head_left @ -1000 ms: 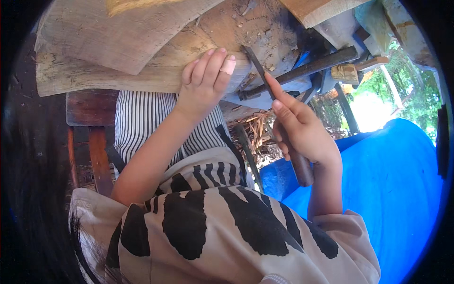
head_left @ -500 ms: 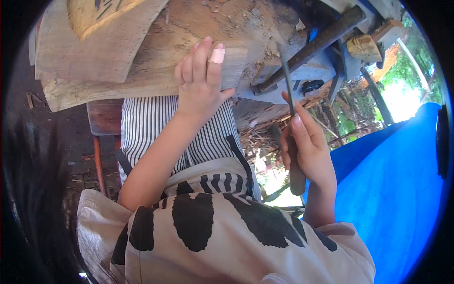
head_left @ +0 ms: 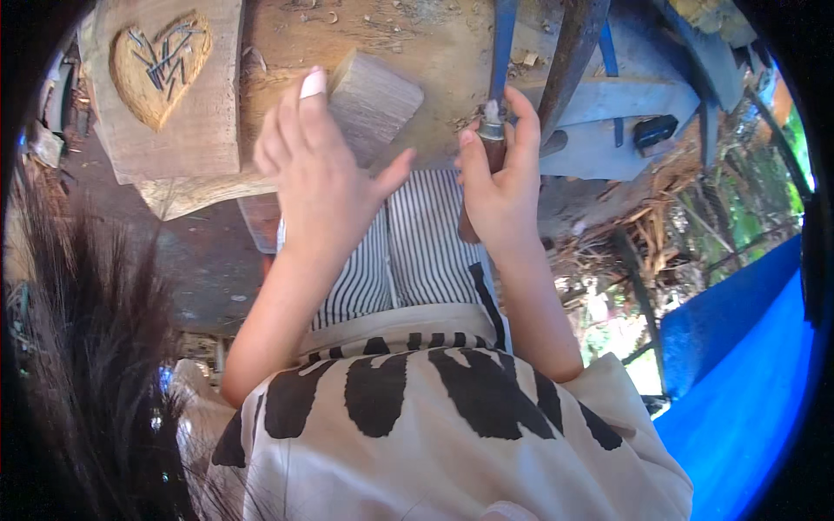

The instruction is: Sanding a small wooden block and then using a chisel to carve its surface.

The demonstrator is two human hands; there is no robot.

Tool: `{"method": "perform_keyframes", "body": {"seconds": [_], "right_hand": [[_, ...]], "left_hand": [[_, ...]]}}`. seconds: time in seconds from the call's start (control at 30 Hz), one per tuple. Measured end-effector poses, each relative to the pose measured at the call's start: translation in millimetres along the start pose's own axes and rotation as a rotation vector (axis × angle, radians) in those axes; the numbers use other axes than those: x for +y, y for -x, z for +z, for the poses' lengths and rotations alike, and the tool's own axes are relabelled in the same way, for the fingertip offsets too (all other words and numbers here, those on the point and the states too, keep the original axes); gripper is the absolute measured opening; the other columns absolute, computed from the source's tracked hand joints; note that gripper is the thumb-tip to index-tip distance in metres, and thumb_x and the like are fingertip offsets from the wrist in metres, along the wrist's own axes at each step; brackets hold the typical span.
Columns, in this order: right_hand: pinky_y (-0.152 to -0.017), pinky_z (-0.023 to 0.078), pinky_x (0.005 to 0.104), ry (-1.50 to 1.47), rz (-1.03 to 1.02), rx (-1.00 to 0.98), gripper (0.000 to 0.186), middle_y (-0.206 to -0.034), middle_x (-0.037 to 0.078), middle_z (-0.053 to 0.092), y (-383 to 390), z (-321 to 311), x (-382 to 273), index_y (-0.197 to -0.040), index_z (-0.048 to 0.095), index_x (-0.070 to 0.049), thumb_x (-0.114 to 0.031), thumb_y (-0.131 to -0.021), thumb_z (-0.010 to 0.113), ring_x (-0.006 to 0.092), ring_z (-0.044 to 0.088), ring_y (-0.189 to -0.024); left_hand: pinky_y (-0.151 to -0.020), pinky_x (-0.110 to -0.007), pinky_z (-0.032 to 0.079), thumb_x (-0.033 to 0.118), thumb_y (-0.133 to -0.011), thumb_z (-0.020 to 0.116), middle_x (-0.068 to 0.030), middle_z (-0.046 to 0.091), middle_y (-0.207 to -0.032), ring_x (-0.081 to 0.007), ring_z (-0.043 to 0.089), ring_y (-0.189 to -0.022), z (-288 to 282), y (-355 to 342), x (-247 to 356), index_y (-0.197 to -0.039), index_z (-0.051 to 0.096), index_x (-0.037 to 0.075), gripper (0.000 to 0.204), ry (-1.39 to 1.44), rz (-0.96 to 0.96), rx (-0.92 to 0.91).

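My right hand (head_left: 504,174) is closed round the brown wooden handle of a chisel (head_left: 504,48), and its long flat metal blade points away from me over the workbench (head_left: 452,39). My left hand (head_left: 317,174) hovers at the bench's near edge, thumb spread and fingers stretched, holding nothing. A pinkish wrap covers the end of one of its fingers. Just to the right of these fingers, a rectangular wood block (head_left: 378,104) lies at a slant on the bench. Farther left rests a wooden board (head_left: 208,130) with a heart-shaped hollow; several nails (head_left: 165,61) lie in the hollow.
Beyond my right hand, a dark bar (head_left: 573,65) leans across the bench beside a grey-blue slab (head_left: 599,130). A small black object (head_left: 656,132) sits on the slab. Wood chips are scattered over the bench top. A blue tarp (head_left: 747,373) hangs at the right.
My left hand has let go of the wood at the bench edge and lifted. My right hand has brought the chisel leftward and farther over the bench. The view has shifted too.
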State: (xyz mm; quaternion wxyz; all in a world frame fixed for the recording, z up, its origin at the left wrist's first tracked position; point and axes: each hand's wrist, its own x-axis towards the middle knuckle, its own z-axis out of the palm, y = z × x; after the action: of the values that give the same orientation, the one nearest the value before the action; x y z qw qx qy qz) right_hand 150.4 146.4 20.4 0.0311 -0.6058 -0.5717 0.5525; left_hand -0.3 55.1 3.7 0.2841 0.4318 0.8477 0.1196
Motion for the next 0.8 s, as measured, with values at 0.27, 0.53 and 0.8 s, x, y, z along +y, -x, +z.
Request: {"method": "perform_keyframes", "body": {"seconds": [0.27, 0.53, 0.8], "right_hand": [[-0.060, 0.047, 0.0240, -0.144, 0.324, -0.285, 0.052, -0.076, 0.005, 0.062, 45.6, -36.5, -18.0, -0.152, 0.035, -0.014, -0.014, -0.102, 0.047, 0.0059, 0.050, -0.058], [-0.059, 0.041, 0.0221, -0.168, 0.358, -0.538, 0.051, -0.068, 0.001, 0.049, 59.7, -48.7, 1.6, -0.153, 0.033, -0.014, -0.011, -0.102, 0.043, 0.0056, 0.040, -0.057], [-0.050, 0.037, 0.0187, -0.257, 0.458, -0.485, 0.052, -0.063, -0.002, 0.047, 57.3, -53.0, -9.9, -0.155, 0.025, -0.009, -0.013, -0.105, 0.035, 0.0039, 0.040, -0.050]], "left_hand": [[-0.106, -0.051, 0.028, 0.023, -0.062, 0.086, -0.0214, 0.041, -0.134, -0.0398, 0.036, -0.125, 15.1, -1.8, 7.5, -0.141, 0.034, -0.001, 0.097, 0.007, -0.077, 0.015], [-0.106, -0.054, 0.027, 0.017, -0.062, 0.085, -0.0181, 0.042, -0.132, -0.0383, 0.035, -0.125, -6.4, -10.2, 2.1, -0.142, 0.038, 0.013, 0.093, -0.122, 0.013, -0.104], [-0.103, -0.044, 0.037, 0.021, -0.057, 0.092, -0.0206, 0.043, -0.128, -0.0375, 0.043, -0.118, -1.8, -11.5, -7.4, -0.135, 0.037, -0.001, 0.098, 0.105, 0.037, 0.033]]}}
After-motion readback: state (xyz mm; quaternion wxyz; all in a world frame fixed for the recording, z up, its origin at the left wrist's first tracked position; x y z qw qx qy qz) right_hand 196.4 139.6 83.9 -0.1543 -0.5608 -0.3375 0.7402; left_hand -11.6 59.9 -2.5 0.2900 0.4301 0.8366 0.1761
